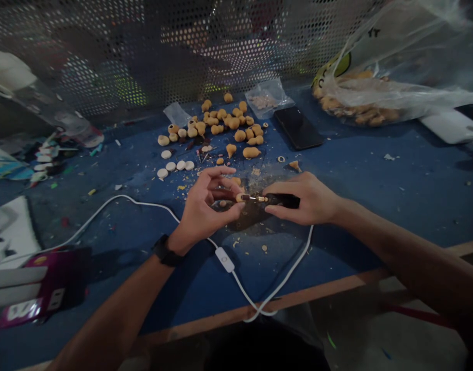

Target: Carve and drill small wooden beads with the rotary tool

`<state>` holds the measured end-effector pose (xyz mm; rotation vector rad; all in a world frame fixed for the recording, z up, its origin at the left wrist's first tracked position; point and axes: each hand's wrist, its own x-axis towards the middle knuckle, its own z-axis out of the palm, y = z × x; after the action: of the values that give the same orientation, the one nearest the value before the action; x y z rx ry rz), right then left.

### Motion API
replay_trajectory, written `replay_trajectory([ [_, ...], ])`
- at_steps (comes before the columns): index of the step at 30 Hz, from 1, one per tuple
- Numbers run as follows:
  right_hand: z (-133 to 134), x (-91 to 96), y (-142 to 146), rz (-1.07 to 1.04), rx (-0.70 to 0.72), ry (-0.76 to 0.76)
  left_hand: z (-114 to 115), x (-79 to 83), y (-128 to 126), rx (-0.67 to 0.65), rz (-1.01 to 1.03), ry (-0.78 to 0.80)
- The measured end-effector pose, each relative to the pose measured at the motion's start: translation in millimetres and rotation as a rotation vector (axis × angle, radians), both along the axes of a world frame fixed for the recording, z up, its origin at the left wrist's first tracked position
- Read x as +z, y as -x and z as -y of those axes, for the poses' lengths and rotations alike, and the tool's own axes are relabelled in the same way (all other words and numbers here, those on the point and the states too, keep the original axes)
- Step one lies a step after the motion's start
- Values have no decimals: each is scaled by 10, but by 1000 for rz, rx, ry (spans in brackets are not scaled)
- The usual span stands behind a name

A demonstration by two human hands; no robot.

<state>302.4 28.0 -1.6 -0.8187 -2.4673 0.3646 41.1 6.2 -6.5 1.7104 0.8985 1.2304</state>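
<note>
My left hand (211,202), with a black watch (167,251) on its wrist, pinches a small tan gourd-like piece (239,197) between thumb and fingers. A dark opening on the piece faces right. Closed around a black-handled tool (285,200), my right hand (304,198) points its thin metal tip leftward at that opening. Whether the tip is inside cannot be made out. A white cord (298,270) with an inline switch (224,259) runs beneath my hands and up to the right one. Beyond them lie several tan gourd-like pieces (233,123), some cut open.
White discs (170,166) sit left of the pile. Behind are a small clear bag (265,99) and a black phone (298,128). At right stands a large plastic bag (360,98) of brown pieces. A purple box (39,286) is at left. Shavings litter the blue table (375,175); perforated metal (159,46) rises behind.
</note>
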Motion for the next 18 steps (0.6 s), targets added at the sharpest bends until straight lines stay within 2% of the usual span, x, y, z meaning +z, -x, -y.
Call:
replay_trajectory([
  [3, 2, -14, -3, -2, 39, -19, 0, 2, -1, -13, 19, 4],
  [9, 8, 8, -2, -6, -40, 5, -1, 9, 4, 9, -12, -7],
  [14, 7, 11, 0, -3, 14, 3, 3, 18, 0, -10, 8, 22],
  [18, 4, 9, 4, -26, -12, 3, 5, 12, 0, 0, 3, 2],
])
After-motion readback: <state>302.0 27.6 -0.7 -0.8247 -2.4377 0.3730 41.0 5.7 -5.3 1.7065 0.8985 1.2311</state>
